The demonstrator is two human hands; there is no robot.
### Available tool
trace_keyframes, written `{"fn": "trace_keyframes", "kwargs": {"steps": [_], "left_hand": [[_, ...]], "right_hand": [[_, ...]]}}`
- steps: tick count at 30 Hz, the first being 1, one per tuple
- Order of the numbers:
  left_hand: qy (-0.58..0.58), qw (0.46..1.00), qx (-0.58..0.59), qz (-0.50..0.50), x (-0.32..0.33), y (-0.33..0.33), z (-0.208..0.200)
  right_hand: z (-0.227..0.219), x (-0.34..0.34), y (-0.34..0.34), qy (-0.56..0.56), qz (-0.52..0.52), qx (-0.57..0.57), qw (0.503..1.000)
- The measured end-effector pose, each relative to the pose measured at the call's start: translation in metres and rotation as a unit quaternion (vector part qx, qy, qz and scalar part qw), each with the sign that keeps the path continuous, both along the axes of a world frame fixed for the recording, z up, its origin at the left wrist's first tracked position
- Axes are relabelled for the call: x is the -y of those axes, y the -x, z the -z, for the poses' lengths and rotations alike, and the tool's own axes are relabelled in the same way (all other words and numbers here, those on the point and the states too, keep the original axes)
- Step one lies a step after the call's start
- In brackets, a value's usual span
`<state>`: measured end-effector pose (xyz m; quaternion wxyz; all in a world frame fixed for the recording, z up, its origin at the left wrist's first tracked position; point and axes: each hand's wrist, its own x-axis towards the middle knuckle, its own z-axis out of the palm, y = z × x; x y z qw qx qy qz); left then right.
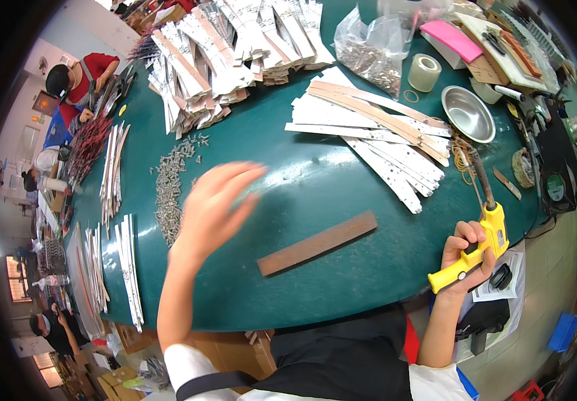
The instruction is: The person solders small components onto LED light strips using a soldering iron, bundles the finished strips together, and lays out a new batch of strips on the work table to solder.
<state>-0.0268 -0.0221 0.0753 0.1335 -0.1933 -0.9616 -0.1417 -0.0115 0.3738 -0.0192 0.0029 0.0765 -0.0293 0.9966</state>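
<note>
My right hand (465, 257) is wrapped round the handle of a yellow soldering gun (495, 230), its dark metal barrel pointing up toward the far side. Over the table's left-middle part, my left hand (218, 204) hovers with fingers stretched out, somewhat blurred, and holds nothing I can see. Just left of it lies a scattered heap of small metal parts (170, 180). A flat brown bar (318, 244) rests on the green table (235, 301) between my hands. Beyond the bar, white and tan strips (382, 134) are fanned out in a loose pile.
Large stacks of strips (215, 60) fill the far side; narrower bundles (127, 267) lie at left. A clear bag of small parts (372, 53), a tape roll (424, 72) and a steel bowl (467, 113) stand at far right. Another person (81, 87) works at far left.
</note>
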Motion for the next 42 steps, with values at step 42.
{"fn": "trace_keyframes", "kwargs": {"steps": [42], "left_hand": [[-0.066, 0.954, -0.048, 0.289, -0.053, 0.096, 0.014]], "right_hand": [[-0.003, 0.0, -0.004, 0.07, 0.009, -0.012, 0.997]]}}
